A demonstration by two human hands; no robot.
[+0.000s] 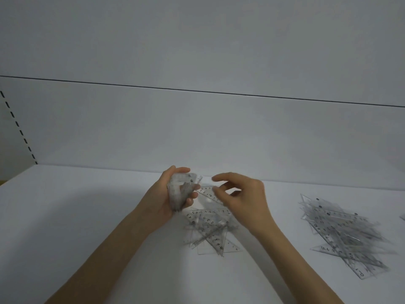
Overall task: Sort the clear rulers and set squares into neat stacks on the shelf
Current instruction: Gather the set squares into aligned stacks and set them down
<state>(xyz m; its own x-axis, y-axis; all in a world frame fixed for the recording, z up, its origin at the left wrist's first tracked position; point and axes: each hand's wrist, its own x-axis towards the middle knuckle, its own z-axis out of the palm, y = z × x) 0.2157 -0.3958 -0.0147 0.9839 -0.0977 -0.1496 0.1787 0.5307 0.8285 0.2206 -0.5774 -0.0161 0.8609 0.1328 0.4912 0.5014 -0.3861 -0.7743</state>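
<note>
Left hand (168, 194) grips a bundle of clear set squares (180, 191), thumb on top and fingers curled round the lower edge. The bundle stands on edge, its long axis running from near my palm up and away toward the back panel (197, 132). It is blurred, so I cannot count the pieces.

My right hand (241, 194) hovers just right of the bundle, forefinger reaching out and the other fingers loosely curled, thumb apart from them. Beneath those fingertips lies a single set square (207, 192), its numbered edge slanting down to the right. I cannot tell whether the fingers touch or pinch it.

Just nearer to me than that piece, a loose pile (210, 231) of rulers and set squares lies flat on the white shelf (87, 216), the pieces crossing at many angles, most long edges fanning toward me.

Well to the right of the loose pile sits a second, larger heap (344, 233), its long rulers mostly slanting down to the right. It is perhaps partly sorted, though blur hides its edges.

Left of the loose pile the shelf surface is bare out to a slotted upright (17, 126) at the far corner. Behind the pile the back panel rises close, and both forearms cross the shelf on my side of it.
</note>
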